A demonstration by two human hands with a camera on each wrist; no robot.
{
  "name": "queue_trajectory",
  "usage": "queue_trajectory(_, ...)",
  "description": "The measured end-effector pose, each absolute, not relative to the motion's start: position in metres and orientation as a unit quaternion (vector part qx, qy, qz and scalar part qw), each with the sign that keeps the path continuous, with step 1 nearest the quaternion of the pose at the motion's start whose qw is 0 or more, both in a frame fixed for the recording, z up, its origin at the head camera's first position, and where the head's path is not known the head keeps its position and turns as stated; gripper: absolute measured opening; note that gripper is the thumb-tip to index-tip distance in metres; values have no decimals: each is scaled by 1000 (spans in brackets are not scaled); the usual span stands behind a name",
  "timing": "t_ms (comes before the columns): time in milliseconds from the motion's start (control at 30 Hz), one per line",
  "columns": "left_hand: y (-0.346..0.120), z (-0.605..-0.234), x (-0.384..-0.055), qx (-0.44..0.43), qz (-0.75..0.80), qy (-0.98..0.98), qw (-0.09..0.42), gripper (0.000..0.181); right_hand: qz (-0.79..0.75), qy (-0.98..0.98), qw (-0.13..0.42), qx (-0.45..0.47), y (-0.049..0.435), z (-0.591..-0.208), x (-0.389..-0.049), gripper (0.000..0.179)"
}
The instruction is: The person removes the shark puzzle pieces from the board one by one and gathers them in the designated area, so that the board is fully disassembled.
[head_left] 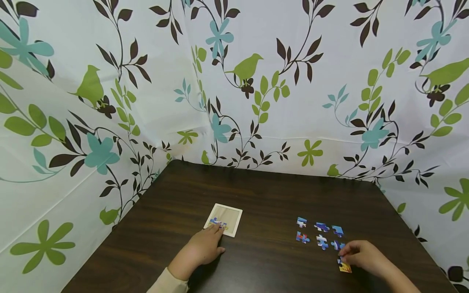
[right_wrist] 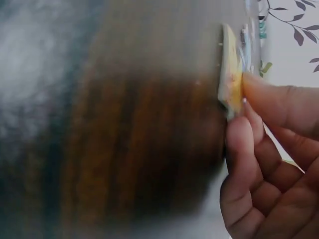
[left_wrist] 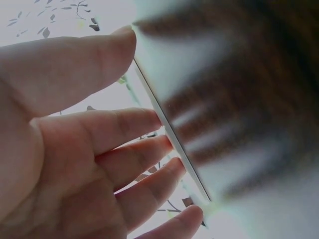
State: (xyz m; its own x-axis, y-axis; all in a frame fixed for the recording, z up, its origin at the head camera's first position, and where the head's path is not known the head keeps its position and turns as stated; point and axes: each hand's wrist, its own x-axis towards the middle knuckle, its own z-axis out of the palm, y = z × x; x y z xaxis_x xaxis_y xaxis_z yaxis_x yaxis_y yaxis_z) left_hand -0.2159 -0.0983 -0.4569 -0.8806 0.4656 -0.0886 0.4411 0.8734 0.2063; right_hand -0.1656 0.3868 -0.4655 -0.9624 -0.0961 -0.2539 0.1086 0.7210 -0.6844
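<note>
My left hand [head_left: 206, 245] rests over the near edge of a square wooden puzzle tray [head_left: 236, 223]. Its fingers reach out fairly straight to the tray's rim, seen edge-on in the left wrist view. Joined puzzle pieces [head_left: 216, 222] in blue and yellow lie in the tray's near part, partly covered by the fingertips. At the right, my right hand [head_left: 362, 256] pinches a yellow and blue puzzle piece [head_left: 343, 266] between thumb and fingers. That puzzle piece [right_wrist: 231, 74] shows its yellow face in the right wrist view, close to the tabletop.
Several loose puzzle pieces [head_left: 322, 242], mostly blue, lie in two rows just beyond and left of my right hand. The dark wooden table [head_left: 264, 260] runs back to a white cloth [head_left: 256, 138] printed with leaves and birds, which also hangs along both sides.
</note>
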Motion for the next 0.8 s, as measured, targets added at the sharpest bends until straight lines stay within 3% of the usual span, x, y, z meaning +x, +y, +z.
queue_trajectory(233, -100, -457, -216, 235, 93, 965, 69, 62, -335, 935, 116, 17, 379, -465, -168, 8)
queue_trajectory(600, -103, -460, -217, 239, 90, 965, 60, 62, -343, 931, 129, -14, 380, -461, -169, 9)
queue_trajectory(800, -103, -459, -217, 238, 93, 965, 61, 63, -331, 939, 90, -29, 363, -443, -182, 10)
